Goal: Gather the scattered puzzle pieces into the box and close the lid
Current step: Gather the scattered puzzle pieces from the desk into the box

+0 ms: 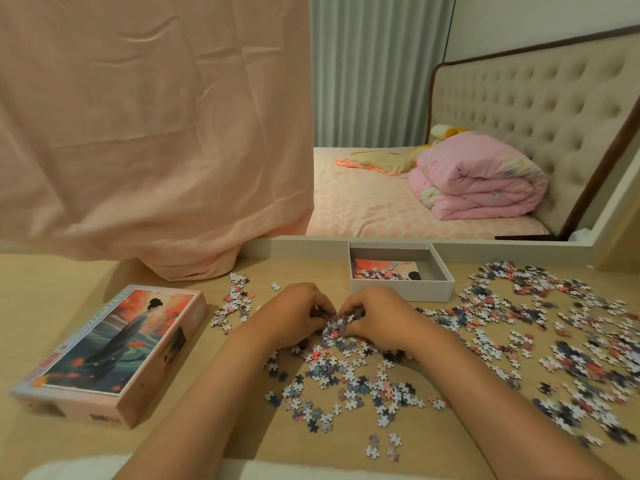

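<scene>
Puzzle pieces (341,323) between cupped hands

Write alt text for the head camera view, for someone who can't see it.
Two bare hands, left hand and right hand, cup a small heap of puzzle pieces between them on a wooden table. An open white box holding a few pieces stands just beyond the hands, its picture lid lies to the left, and many loose pieces remain scattered to the right.
</scene>
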`<state>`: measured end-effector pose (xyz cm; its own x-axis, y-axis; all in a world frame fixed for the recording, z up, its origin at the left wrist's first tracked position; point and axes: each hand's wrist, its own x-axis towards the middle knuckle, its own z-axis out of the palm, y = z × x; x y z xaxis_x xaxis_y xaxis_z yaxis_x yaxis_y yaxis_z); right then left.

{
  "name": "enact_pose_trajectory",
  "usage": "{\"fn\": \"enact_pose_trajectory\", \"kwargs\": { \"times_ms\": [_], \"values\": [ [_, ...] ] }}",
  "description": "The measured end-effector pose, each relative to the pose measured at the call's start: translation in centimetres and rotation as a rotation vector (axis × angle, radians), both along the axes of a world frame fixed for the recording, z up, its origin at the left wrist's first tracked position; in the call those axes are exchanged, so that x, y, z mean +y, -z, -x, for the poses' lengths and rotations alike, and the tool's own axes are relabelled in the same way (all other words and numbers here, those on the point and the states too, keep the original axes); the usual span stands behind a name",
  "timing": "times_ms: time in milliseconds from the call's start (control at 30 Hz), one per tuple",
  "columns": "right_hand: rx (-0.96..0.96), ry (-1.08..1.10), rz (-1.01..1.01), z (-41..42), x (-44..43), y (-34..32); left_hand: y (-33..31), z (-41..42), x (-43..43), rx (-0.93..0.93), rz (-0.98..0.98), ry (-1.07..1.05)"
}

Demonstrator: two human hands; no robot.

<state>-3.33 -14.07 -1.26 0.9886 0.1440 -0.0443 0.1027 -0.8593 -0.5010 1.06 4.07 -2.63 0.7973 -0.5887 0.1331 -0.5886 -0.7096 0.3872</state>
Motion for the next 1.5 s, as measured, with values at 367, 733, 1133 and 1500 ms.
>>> {"fn": "enact_pose_trajectory", "kwargs": {
  "times_ms": [367, 733, 1133, 1500],
  "values": [
    [-0.114, 0.136, -0.343, -1.8, -5.0, -3.5, -1.7, -1.0, -3.4, 0.039, 0.388, -0.141],
    [-0.315, 0.208, -0.129, -4.3, -9.3, -1.2, -3.9, -5.3, -11.8, -0.04, 0.277, -0.088],
    [-0.205, 0.142, 0.058, -3.4, -9.2, -1.1, -1.6, -5.2, -9.0, -0.19, 0.152, -0.055],
    [-0.224, -0.213, 0.075, -0.5, -0.9, -2.1, 1.6, -3.6, 2.7, -0.118, -0.157, -0.41]
  ]
}}
